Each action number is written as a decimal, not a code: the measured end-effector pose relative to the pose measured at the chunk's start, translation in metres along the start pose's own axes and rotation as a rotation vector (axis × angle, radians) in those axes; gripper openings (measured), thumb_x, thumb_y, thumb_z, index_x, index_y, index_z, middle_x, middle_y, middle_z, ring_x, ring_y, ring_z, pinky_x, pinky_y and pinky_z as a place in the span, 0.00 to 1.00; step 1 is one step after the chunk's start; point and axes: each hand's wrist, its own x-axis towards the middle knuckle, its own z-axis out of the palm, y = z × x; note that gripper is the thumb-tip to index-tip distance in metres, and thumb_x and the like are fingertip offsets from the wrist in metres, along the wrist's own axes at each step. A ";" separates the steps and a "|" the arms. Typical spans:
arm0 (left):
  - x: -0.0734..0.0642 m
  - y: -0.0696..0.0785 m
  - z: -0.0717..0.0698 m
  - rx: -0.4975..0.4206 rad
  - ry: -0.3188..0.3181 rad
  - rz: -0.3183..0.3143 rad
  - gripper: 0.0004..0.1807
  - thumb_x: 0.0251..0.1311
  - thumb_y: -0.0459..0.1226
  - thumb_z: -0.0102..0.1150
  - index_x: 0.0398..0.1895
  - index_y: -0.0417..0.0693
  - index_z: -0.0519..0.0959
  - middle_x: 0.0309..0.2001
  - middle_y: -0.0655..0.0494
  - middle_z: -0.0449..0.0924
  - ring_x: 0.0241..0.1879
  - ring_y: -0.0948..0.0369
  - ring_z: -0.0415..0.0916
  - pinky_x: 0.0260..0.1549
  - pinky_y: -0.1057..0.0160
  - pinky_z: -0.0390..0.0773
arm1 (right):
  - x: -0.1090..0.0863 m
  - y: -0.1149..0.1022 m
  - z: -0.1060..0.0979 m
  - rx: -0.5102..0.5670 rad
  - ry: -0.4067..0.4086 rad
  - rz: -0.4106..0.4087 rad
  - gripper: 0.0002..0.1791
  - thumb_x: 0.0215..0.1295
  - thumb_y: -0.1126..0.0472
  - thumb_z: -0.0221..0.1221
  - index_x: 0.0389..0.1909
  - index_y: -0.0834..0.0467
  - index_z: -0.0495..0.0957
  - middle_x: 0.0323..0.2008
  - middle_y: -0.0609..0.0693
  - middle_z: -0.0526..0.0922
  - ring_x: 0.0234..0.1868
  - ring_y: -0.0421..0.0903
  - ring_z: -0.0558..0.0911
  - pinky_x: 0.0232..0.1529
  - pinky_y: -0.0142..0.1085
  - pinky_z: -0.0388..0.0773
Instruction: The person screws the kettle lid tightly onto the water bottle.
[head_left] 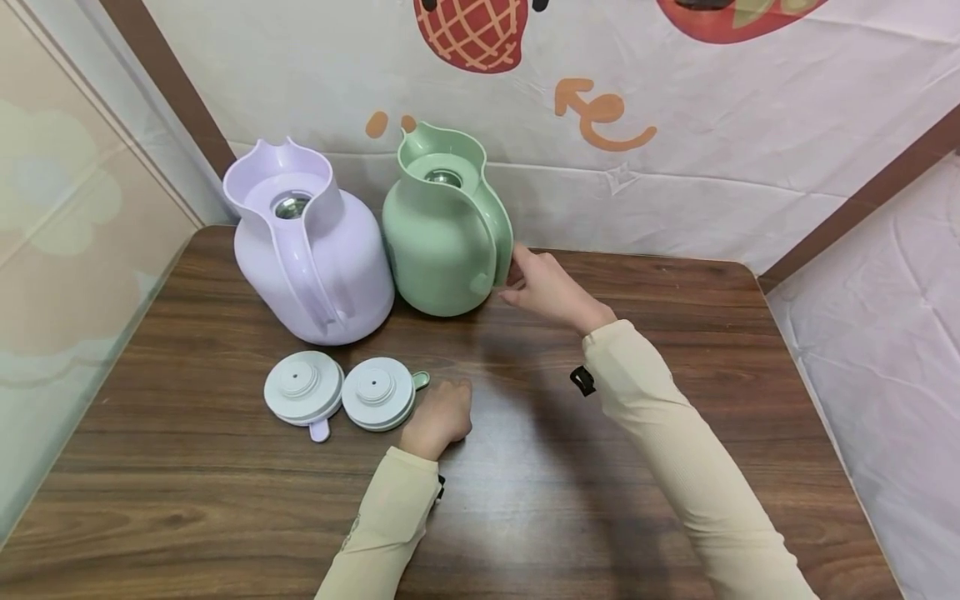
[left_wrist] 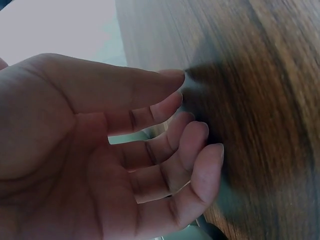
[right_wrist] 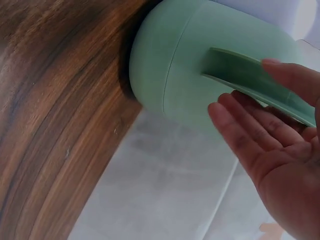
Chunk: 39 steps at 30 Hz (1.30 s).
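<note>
Sleeves end in left grip, loosely curled, and right grip, spread beside the green jug near table's back edge.

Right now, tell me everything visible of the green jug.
The green jug stands upright on the wood-grained table, smooth, rounded and plastic-looking. It has a spouted collar, a handle and a round, uncovered, shiny-lined opening. The purple jug stands close beside it. The right hand is at the handle; whether it touches is unclear.
</note>
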 end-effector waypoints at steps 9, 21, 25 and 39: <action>-0.001 0.001 -0.002 0.002 -0.011 -0.002 0.09 0.45 0.24 0.55 0.32 0.36 0.73 0.29 0.39 0.75 0.34 0.46 0.75 0.33 0.51 0.74 | 0.007 -0.002 0.002 0.040 0.045 0.016 0.21 0.51 0.67 0.65 0.45 0.64 0.70 0.36 0.57 0.82 0.37 0.48 0.82 0.38 0.33 0.76; 0.000 0.000 -0.001 0.001 -0.042 -0.018 0.11 0.47 0.25 0.56 0.37 0.37 0.74 0.35 0.39 0.75 0.38 0.45 0.74 0.35 0.50 0.73 | 0.013 0.000 0.004 0.011 0.055 0.044 0.20 0.48 0.65 0.67 0.43 0.62 0.73 0.35 0.55 0.83 0.36 0.47 0.82 0.38 0.36 0.75; 0.000 0.000 -0.001 0.007 -0.053 -0.016 0.13 0.47 0.25 0.56 0.39 0.36 0.74 0.36 0.38 0.74 0.39 0.45 0.73 0.37 0.50 0.73 | 0.014 0.000 0.006 0.018 0.056 0.067 0.19 0.48 0.66 0.67 0.42 0.62 0.74 0.36 0.56 0.82 0.38 0.48 0.81 0.39 0.36 0.75; 0.000 0.000 -0.003 0.025 -0.070 0.000 0.10 0.47 0.25 0.57 0.36 0.37 0.74 0.36 0.40 0.75 0.40 0.47 0.73 0.39 0.52 0.73 | 0.014 0.001 0.008 0.034 0.070 0.060 0.19 0.48 0.68 0.66 0.42 0.64 0.74 0.38 0.57 0.82 0.39 0.48 0.82 0.38 0.35 0.76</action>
